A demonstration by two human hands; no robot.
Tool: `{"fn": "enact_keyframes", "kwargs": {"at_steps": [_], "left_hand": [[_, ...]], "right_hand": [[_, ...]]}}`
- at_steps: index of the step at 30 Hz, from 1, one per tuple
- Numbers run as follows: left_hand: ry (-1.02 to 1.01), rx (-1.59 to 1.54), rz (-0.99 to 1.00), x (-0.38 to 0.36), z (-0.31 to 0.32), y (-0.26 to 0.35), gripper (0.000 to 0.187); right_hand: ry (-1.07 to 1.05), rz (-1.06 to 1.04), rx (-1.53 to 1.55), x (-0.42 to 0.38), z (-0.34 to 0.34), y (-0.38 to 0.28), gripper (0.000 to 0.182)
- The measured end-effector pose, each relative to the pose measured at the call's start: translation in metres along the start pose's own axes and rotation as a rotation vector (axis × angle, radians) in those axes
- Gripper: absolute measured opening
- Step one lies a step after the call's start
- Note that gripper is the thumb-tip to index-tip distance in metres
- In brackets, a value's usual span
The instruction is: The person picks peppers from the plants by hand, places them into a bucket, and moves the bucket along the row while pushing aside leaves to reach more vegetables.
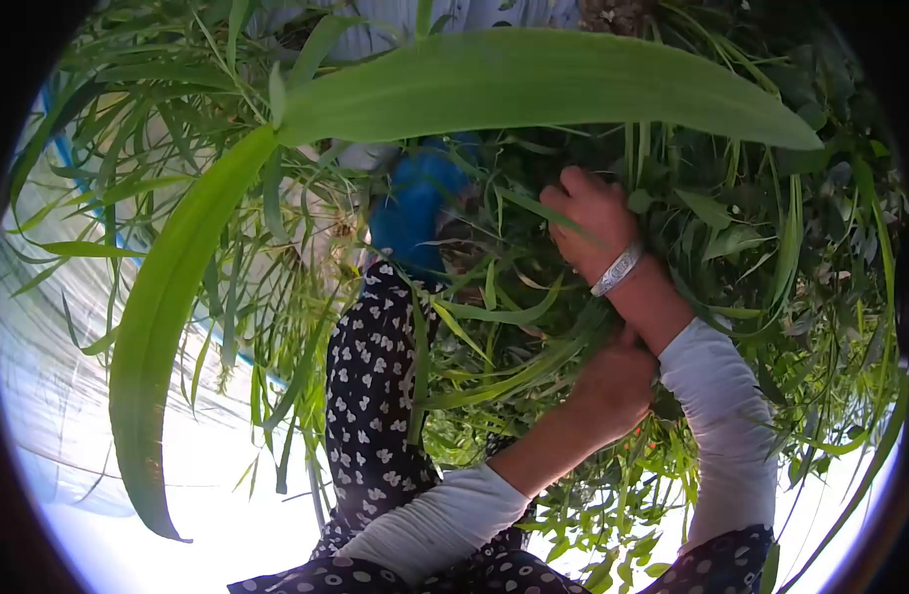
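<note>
My left hand (616,391) is closed low among the plants, its thumb side up against my right forearm. Long grass blades (534,374) run from it toward the left, and it appears to grip them. Above it, my right hand (591,226) is curled with the knuckles up, wearing a silver bangle (619,269) at the wrist. Its fingertips are turned away, so whatever they hold is hidden. Dark broad-leaved plants (722,223) crowd close to the right hand.
A large green blade (534,84) arches close to the camera across the top. My patterned trouser leg (380,386) and blue shoe (413,213) stand left of the hands. Pale sheeting (108,396) with a blue edge lies far left, and whitish material (454,14) at the top.
</note>
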State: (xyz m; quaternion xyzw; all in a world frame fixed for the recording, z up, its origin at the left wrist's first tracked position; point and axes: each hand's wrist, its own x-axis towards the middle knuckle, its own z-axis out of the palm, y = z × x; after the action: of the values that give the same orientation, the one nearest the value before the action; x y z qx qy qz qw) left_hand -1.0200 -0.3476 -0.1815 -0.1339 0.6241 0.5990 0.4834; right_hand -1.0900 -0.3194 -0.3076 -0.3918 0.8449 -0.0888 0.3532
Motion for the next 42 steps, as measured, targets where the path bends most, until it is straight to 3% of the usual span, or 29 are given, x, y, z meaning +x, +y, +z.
{"fn": "enact_keyframes", "kwargs": {"at_steps": [3,4,7,10,11,13,16,20,22,29,31,35,36,37,38,39,40,41,42], "left_hand": [[-0.005,-0.056,0.000,-0.001,0.004,-0.001,0.030],[0.075,-0.094,0.055,-0.002,0.004,0.000,0.031],[0.146,-0.163,0.113,-0.002,0.004,-0.001,0.033],[0.123,-0.199,0.093,0.000,0.010,-0.006,0.035],[0.114,-0.202,0.083,-0.001,0.010,-0.006,0.036],[0.127,-0.193,0.070,-0.004,0.005,-0.004,0.037],[0.122,-0.168,0.065,-0.006,0.001,0.000,0.040],[0.061,-0.176,0.007,-0.015,0.000,0.005,0.043],[0.051,-0.172,0.025,-0.015,0.006,0.001,0.043],[0.075,-0.102,0.101,-0.021,0.014,0.001,0.045],[0.060,-0.126,0.076,-0.023,0.012,0.003,0.044],[-0.066,-0.145,-0.072,-0.020,-0.012,0.016,0.043],[-0.063,-0.147,-0.063,-0.021,-0.013,0.015,0.043],[0.030,-0.588,-0.174,-0.021,-0.013,0.009,0.042],[0.122,-1.023,-0.277,-0.019,-0.014,0.004,0.041],[0.124,-1.012,-0.255,-0.016,-0.014,-0.002,0.041],[0.312,-1.155,-0.261,-0.013,-0.013,-0.006,0.043],[0.497,-1.299,-0.268,-0.012,-0.014,-0.006,0.046],[0.496,-1.287,-0.251,-0.010,-0.017,-0.005,0.046]], "right_hand": [[-0.105,0.106,-0.105,0.009,-0.007,-0.002,0.050],[-0.109,0.109,-0.105,0.015,-0.004,-0.002,0.050],[-0.176,0.421,-0.143,0.033,0.007,0.004,0.038],[-0.359,0.451,-0.194,0.041,0.013,0.012,0.054],[-0.363,0.453,-0.194,0.046,0.019,0.017,0.054],[-0.563,0.491,-0.191,0.054,0.031,0.030,0.057],[-0.636,0.601,-0.063,0.057,0.027,0.034,0.051],[-0.866,0.542,-0.133,0.057,0.012,0.040,0.045],[-1.032,0.419,-0.183,0.057,0.003,0.038,0.055],[-0.899,0.282,-0.459,0.016,0.012,0.035,0.051],[-1.044,0.404,-0.349,0.018,0.013,0.041,0.044],[-1.106,0.322,-0.323,0.034,-0.028,0.037,0.040],[-0.916,0.349,-0.128,0.032,-0.041,0.040,0.037],[-0.714,0.368,0.062,0.029,-0.053,0.045,0.034],[-0.695,0.370,0.052,0.025,-0.068,0.051,0.034],[-0.567,0.349,0.325,0.017,-0.084,0.058,0.032],[-0.431,0.319,0.592,0.008,-0.097,0.062,0.029],[-0.413,0.322,0.582,-0.003,-0.107,0.064,0.029],[-0.368,0.419,0.922,-0.015,-0.109,0.066,0.028]]}}
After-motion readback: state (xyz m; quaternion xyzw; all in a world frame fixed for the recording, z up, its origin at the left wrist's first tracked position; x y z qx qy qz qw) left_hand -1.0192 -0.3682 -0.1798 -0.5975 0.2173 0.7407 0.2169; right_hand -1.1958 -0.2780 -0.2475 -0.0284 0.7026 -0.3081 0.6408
